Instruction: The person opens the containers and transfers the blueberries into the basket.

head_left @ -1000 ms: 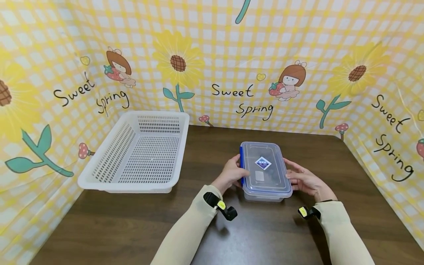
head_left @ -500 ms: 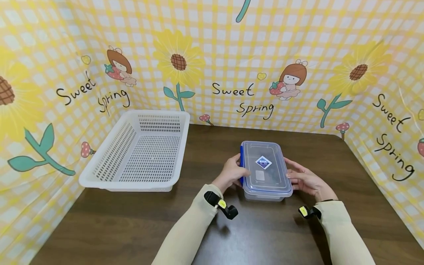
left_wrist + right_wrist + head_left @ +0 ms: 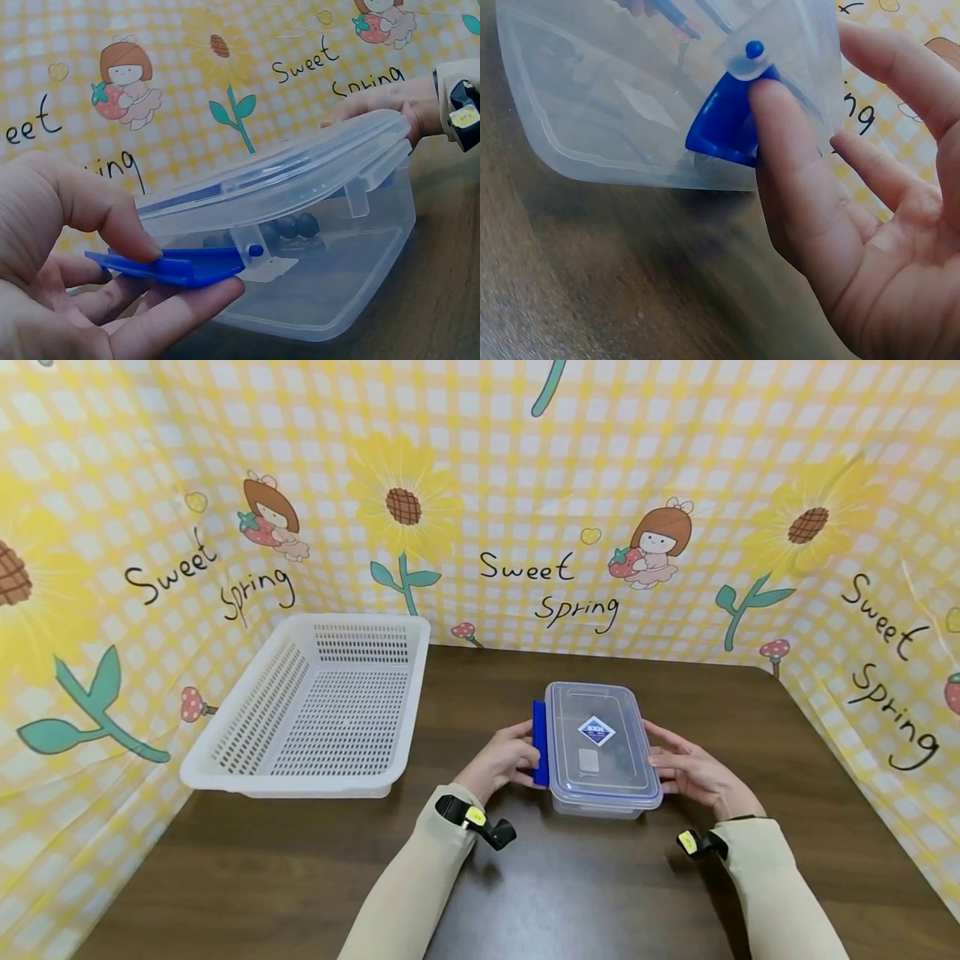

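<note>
One clear plastic box [image 3: 352, 262] stood on the dark wooden tabletop [image 3: 585, 877], between the person's two hands, which were apart. The left hand [image 3: 501, 760] pinched the left blue latch [image 3: 541, 727] between thumb and fingers; this latch was swung outward from the box's side. The right hand [image 3: 697, 772] lay against the opposite side with fingers extended, its thumb touching the right blue latch [image 3: 720, 120]. The lid [image 3: 626, 764] lay over the box and bore a diamond label [image 3: 596, 730], with a pale sticker [image 3: 588, 761] nearer the person. Dark round objects [image 3: 300, 226] showed through the wall. A white basket [image 3: 292, 782] stood to the left, well apart from the box. Behind rose a yellow checked cloth [image 3: 517, 485], printed with sunflowers and "Sweet Spring".
</note>
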`<state>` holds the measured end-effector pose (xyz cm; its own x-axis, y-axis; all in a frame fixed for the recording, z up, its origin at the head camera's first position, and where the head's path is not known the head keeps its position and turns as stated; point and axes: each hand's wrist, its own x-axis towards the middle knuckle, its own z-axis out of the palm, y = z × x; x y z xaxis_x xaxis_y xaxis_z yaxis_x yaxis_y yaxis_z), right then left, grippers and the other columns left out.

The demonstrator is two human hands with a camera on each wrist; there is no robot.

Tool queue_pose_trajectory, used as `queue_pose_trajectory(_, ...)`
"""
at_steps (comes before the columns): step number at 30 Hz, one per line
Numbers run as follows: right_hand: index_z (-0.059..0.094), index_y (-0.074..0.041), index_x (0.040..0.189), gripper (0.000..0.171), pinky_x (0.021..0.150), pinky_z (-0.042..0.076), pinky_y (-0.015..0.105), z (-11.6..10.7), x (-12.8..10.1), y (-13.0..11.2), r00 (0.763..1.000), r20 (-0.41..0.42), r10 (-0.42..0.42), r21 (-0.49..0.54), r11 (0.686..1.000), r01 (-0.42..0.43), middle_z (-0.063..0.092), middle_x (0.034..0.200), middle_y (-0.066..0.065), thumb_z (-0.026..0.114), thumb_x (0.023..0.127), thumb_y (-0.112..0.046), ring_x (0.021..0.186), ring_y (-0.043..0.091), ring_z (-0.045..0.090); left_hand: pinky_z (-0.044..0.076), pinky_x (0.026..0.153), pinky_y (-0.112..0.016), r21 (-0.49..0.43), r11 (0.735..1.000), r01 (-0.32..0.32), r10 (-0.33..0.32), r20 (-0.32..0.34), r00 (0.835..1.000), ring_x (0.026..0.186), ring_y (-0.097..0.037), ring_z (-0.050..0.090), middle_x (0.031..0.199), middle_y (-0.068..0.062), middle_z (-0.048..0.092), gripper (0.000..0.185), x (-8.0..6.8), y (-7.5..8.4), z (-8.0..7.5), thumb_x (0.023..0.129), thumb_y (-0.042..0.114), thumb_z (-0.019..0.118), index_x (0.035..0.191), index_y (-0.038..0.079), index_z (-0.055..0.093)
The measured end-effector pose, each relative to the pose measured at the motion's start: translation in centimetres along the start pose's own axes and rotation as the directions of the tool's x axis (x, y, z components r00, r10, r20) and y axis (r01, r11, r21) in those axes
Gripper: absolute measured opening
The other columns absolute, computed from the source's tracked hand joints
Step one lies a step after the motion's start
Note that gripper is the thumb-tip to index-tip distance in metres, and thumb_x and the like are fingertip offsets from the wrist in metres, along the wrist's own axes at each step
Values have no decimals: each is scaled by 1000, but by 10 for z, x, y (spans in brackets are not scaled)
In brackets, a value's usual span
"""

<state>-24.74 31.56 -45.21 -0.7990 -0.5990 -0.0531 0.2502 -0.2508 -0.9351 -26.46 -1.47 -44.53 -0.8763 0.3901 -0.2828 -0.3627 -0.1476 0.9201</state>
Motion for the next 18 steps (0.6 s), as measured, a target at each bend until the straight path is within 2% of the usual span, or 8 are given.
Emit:
queue_pose_trajectory(6,54,-35,137,55,78,61,39,-1,1,1,1000,14,3,17,1000,-3,68,116,9,44,103,7,94,23,71,56,78,-63,-51,999,15,-14,24,1000,96,-34,62,130,-23,56,92,1,-4,-7,73,-21,48,157,13,31)
queue_pose_trajectory(11,54,-34,138,55,78,61,39,-2,2,1,1000,26,0,33,999,-1,68,115,9,44,102,7,94,23,71,49,87,-68,-118,992,35,-29,49,998,104,-39,60,141,-24,49,92,3,-10,-13,75,-24,47,157,15,30)
queue_pose_trajectory(13,54,-34,138,55,79,61,39,-2,2,1,999,33,0,37,999,-1,67,115,9,44,103,7,95,22,71,47,90,-69,-126,991,40,-31,66,997,106,-40,60,143,-25,47,92,4,-11,-15,76,-25,46,157,16,29)
queue_pose_trajectory(18,54,-34,138,55,80,61,39,-1,0,-1,999,36,3,44,999,-5,67,115,10,44,103,7,96,22,71,51,88,-65,-116,992,51,-43,67,997,106,-40,60,146,-27,44,90,3,-15,-18,80,-27,47,157,14,28)
